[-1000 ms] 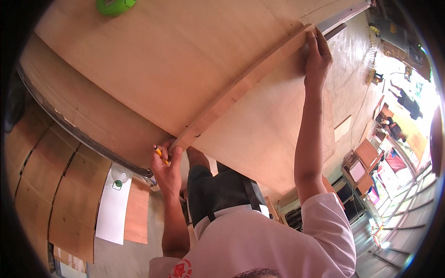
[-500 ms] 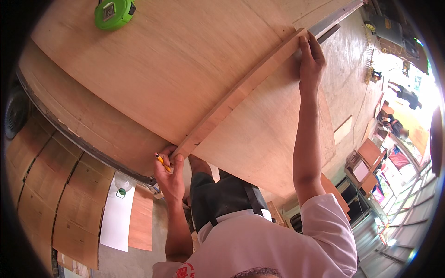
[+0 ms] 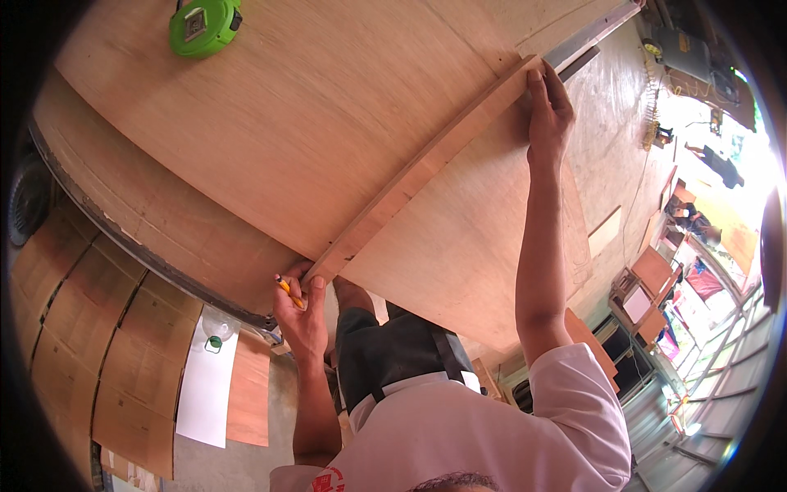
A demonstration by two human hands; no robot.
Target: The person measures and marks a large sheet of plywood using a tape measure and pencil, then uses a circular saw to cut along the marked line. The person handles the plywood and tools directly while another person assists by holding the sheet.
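Observation:
A long straight wooden strip lies slantwise across a large plywood sheet. At its near end my left hand is closed, with the thumb on top and fingers partly hidden underneath. The same hand keeps a yellow pencil tucked between its fingers. My right hand grips the far end of the strip, its thumb on the near side and its fingers at the end. A green tape measure rests on the sheet at the upper left.
Under the plywood is a bench with a dark edge. Flattened cardboard and a white sheet with a plastic bottle lie at the lower left. Other people are far off to the right, near wooden pieces.

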